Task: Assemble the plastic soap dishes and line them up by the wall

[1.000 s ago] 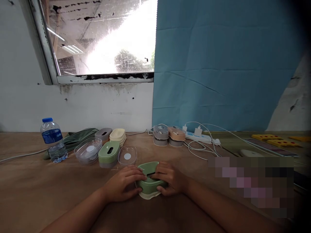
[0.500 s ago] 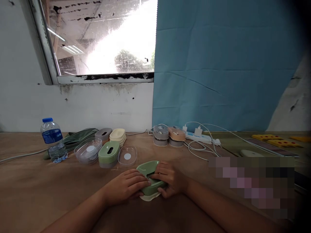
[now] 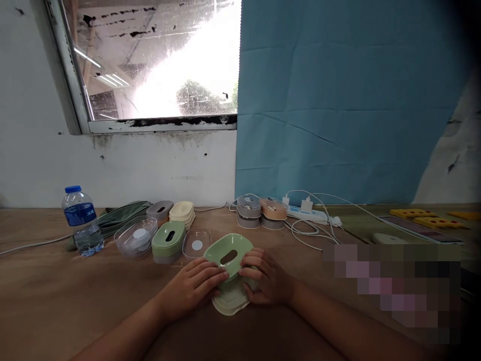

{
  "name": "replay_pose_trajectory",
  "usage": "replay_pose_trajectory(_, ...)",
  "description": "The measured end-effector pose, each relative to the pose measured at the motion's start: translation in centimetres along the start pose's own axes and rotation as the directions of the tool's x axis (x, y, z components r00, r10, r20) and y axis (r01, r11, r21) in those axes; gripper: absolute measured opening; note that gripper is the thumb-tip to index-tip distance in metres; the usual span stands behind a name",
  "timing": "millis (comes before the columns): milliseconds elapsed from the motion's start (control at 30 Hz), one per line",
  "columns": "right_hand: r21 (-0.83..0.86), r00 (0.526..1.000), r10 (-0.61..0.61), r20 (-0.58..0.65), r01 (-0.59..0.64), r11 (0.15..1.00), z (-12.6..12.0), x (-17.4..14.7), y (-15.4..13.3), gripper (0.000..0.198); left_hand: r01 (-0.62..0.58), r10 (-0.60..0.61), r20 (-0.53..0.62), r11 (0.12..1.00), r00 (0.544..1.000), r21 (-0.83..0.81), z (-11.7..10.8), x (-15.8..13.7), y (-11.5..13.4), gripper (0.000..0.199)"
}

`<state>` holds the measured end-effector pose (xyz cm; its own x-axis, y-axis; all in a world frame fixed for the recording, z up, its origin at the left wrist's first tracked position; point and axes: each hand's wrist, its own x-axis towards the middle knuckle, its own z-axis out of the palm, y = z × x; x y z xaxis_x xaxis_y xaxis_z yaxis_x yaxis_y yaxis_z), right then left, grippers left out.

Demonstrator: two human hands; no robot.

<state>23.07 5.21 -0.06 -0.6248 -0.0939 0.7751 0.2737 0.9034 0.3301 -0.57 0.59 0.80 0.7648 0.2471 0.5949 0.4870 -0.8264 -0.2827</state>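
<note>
Green lid (image 3: 221, 243) tips up from the cream tray (image 3: 230, 301)

Over the last second the green lid has gone from sitting low over the cream tray to tilting upward, its far end raised and its slot turned to view. Much more of the tray's near side is now bare, so the two pieces look to be parting rather than nested; whether they still touch beneath the fingers cannot be told.

Both pieces are in front of the person, between the hands. The fingers of the left hand (image 3: 197, 282) are closed on the lid's near left edge, and those of the right hand (image 3: 268, 280) curl narrowly over its right edge, the thumb lower, near the tray.

Beyond them on the desk (image 3: 112, 296), the clear lid (image 3: 203, 236) and green box (image 3: 160, 239) have stayed put.
</note>
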Motion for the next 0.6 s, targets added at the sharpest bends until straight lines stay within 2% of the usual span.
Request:
replay_pose_trajectory(67,-0.021,0.998,-0.044,-0.045,0.043,0.999,0.1,-0.1,-0.1,0.032,0.029,-0.029,-0.021,1.0,0.999,0.003,0.0,-0.1,-0.1,0.032)
replay_pose_trajectory(133,-0.024,0.995,-0.089,-0.038,0.089,0.996,0.2,-0.2,-0.3,0.029,0.045,-0.045,-0.037,0.999,0.998,-0.001,0.0,-0.2,-0.1,0.03)
replay_pose_trajectory(367,0.056,0.973,-0.227,0.044,0.225,0.973,0.8,-0.3,-0.6,0.008,0.051,-0.05,-0.07,0.999,0.996,0.015,0.0,-0.5,-0.2,0.026)
replay_pose_trajectory(433,0.08,0.961,-0.267,0.077,0.261,0.962,0.9,-0.4,-0.5,0.007,0.052,-0.051,-0.069,0.999,0.996,0.008,0.1,-0.5,-0.4,0.026)
replay_pose_trajectory(600,0.134,0.942,-0.282,0.184,0.26,0.956,1.3,-0.5,-0.3,0.007,0.038,-0.039,-0.047,0.999,0.998,-0.02,0.3,-0.8,-0.7,0.027)
